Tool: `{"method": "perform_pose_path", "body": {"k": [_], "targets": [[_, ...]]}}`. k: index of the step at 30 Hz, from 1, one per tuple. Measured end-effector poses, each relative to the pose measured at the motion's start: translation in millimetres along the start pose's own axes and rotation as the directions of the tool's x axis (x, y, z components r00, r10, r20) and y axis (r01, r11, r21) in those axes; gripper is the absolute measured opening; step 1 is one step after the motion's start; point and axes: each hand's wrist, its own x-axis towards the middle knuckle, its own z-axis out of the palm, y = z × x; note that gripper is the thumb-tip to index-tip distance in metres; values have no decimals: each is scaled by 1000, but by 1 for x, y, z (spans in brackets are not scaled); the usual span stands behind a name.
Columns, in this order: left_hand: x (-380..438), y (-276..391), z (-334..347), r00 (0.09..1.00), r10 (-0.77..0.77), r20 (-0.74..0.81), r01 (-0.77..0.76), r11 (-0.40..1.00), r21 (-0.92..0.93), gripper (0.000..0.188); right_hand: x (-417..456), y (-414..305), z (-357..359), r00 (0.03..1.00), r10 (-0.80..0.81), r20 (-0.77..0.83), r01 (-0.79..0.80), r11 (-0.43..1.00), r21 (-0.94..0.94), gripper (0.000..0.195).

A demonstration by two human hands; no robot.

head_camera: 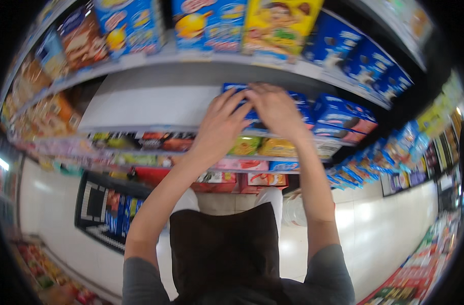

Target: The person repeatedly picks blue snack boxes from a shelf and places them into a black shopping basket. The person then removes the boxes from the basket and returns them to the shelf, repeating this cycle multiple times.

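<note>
Both my hands reach to a middle store shelf [151, 105] with a white surface. My left hand [222, 120] lies against a blue carton [232, 87], its fingers spread over the carton's left part. My right hand [275, 108] is right beside it, bent over the blue cartons, with its fingertips touching or nearly touching the left fingers. The hands cover much of the cartons, so their grip is hidden. More blue and pink boxes [342, 114] stand stacked to the right of my right hand.
Above, a shelf edge [201, 57] carries blue and yellow snack boxes [281, 28]. Bagged goods [50, 114] fill the left end. A black crate [98, 213] with packages stands on the floor at left. Hanging blue packets [373, 160] line the right. A clear plastic container [294, 211] is near my leg.
</note>
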Motion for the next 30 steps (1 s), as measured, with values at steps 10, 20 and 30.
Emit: {"method": "perform_pose_path", "body": {"k": [10,20,30], "targets": [[-45,18,-8,961,-20,-277,10,999,-40,44,-6,-2,-11,903,358,237,-399,903,160,46],[-282,-25,-108,770,-582,-263,603,798,-1,36,1,-140,18,995,11,-98,22,942,335,37],[-479,-58,-120,197,-941,274,858,301,417,28,-11,-327,204,753,-575,319,177,644,744,38]]}}
